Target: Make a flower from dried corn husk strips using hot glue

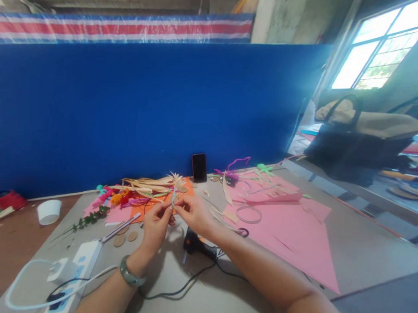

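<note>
Both hands meet over the middle of the table around a small handmade flower [176, 181] with pale, straw-like petals and a thin light-blue stem. My left hand [157, 224] pinches the lower stem, a jade-green bangle on its wrist. From the right, my right hand [193, 213] pinches the stem just below the petals. Its fingertips touch or nearly touch those of the left. Below the hands lies a black glue gun [199, 243] with its cord. Behind them, dried husk strips [144, 186] and colourful pipe-cleaner pieces [120, 196] rest on orange paper [138, 210].
Pink paper sheets [285, 236] spread to the right, with a wire coil [249, 214] on them. A phone [199, 168] leans against the blue partition [151, 108]. At left are a power strip [85, 259], wooden discs [119, 240], a green sprig [90, 219] and a white cup [49, 212].
</note>
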Tool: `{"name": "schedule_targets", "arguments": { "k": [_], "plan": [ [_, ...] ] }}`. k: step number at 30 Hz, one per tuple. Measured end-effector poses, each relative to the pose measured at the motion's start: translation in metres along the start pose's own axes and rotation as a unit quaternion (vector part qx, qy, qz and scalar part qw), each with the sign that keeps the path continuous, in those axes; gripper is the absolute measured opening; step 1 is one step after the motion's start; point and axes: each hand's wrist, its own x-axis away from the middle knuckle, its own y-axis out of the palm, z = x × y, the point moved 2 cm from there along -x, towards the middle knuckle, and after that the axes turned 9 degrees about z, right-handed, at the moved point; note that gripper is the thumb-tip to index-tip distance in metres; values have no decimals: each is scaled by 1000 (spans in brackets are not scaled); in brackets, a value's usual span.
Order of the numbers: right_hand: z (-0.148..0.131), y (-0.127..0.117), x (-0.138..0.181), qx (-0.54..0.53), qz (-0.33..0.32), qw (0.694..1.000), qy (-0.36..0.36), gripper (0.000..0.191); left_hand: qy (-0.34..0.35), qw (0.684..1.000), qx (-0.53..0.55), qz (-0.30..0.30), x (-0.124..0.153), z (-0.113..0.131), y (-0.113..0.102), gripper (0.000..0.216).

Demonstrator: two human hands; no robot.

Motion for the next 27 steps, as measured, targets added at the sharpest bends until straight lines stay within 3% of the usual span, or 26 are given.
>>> {"name": "schedule_targets", "arguments": {
  "k": [8,14,21,27],
  "plan": [
    [-6,-8,-6,-4,0,1000,15,11,-27,1000,6,3,-2,5,3,27],
    [-6,-6,-7,-43,-11,998,53,12,-34,999,13,-19,5,9,-7,28],
    [3,1,-5,-28,-59,994,92,8,-73,997,34,-12,11,-8,-24,28],
    [17,-1,-13,51,-110,990,77,6,-115,991,62,-10,9,-16,-32,27]
  ]
}}
